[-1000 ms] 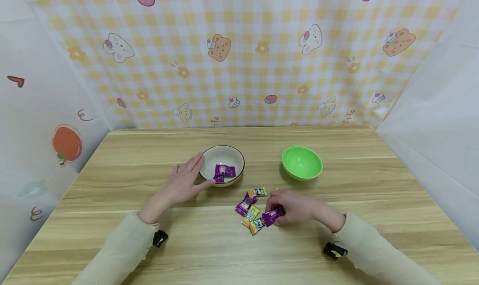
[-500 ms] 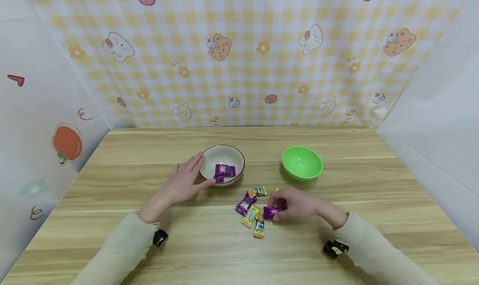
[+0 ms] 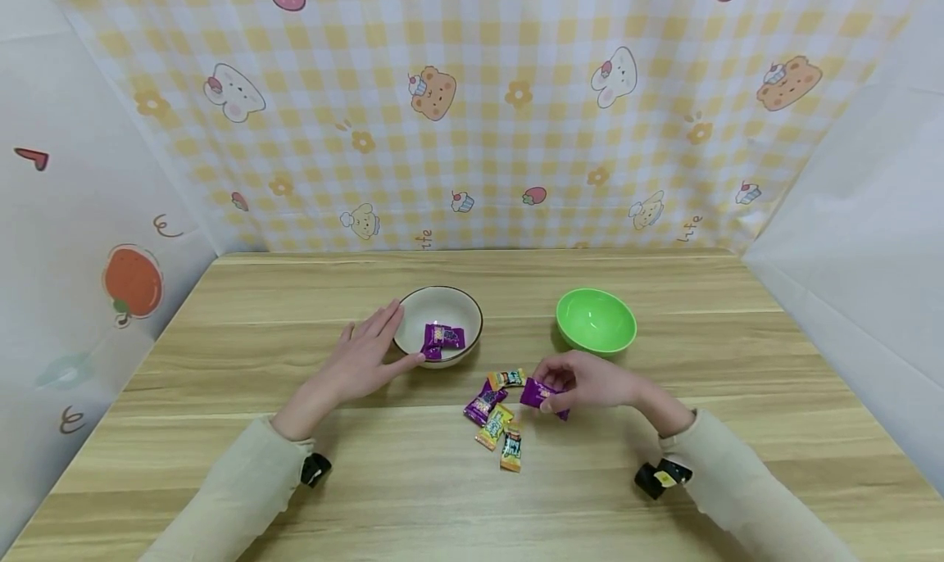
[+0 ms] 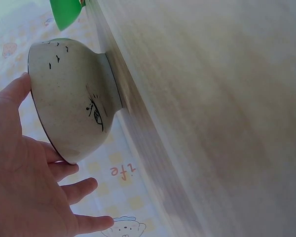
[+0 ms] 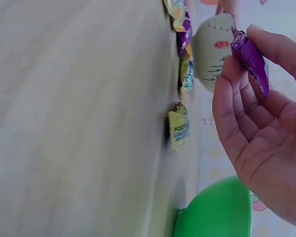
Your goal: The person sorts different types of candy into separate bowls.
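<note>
My right hand point(image 3: 590, 379) pinches a purple-wrapped candy point(image 3: 542, 396) between thumb and fingers; in the right wrist view this candy point(image 5: 251, 60) is held above the table. My left hand point(image 3: 361, 355) has its fingers spread, with thumb and fingertips touching the rim of a white bowl point(image 3: 409, 310) with a dark edge. Purple candies point(image 3: 442, 337) lie inside that bowl. Between the hands, on the table, are another purple candy point(image 3: 484, 404), a yellow candy point(image 3: 495, 427) and orange-yellow candies point(image 3: 511, 447). A single yellow candy point(image 5: 179, 126) shows below the right hand in the right wrist view.
A green bowl point(image 3: 596, 320) stands behind the right hand, with no candy visible in it. The wooden table point(image 3: 354, 488) meets a checked cloth point(image 3: 501, 152) at the back and white sheets at both sides. Black wrist mounts hang under both sleeves.
My right hand has lifted the purple candy off the pile and moved slightly back toward the green bowl. One orange-yellow candy shifted and turned on the table. The left hand stays put.
</note>
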### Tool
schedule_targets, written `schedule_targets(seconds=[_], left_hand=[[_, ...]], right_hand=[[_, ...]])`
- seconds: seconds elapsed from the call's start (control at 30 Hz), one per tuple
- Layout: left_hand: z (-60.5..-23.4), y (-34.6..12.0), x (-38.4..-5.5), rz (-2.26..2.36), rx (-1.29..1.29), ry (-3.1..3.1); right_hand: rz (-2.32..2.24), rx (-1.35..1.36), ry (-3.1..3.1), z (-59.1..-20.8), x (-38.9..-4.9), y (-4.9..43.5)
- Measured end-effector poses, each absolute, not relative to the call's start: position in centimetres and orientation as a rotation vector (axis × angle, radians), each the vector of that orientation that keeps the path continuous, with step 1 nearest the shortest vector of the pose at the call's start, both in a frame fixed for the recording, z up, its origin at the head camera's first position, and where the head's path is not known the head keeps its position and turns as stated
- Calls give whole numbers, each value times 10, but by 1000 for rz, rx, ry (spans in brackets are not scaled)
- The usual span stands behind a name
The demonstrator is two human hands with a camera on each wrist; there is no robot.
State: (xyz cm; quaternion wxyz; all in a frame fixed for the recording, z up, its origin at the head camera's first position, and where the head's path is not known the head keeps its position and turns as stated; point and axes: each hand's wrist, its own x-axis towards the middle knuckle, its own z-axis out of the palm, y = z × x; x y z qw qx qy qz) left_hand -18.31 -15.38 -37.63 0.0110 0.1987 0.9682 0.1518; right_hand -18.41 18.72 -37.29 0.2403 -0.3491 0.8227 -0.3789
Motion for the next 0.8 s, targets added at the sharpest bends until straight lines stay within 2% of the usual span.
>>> schedule_targets(seconds=[0.5, 0.8], left_hand=[[-376, -154, -183, 491, 633, 3029], [-375, -154, -182, 486, 635, 3032]], right_hand=[[-1197, -914, 2246, -355, -200, 175], [-1226, -819, 2298, -360, -209, 163]])
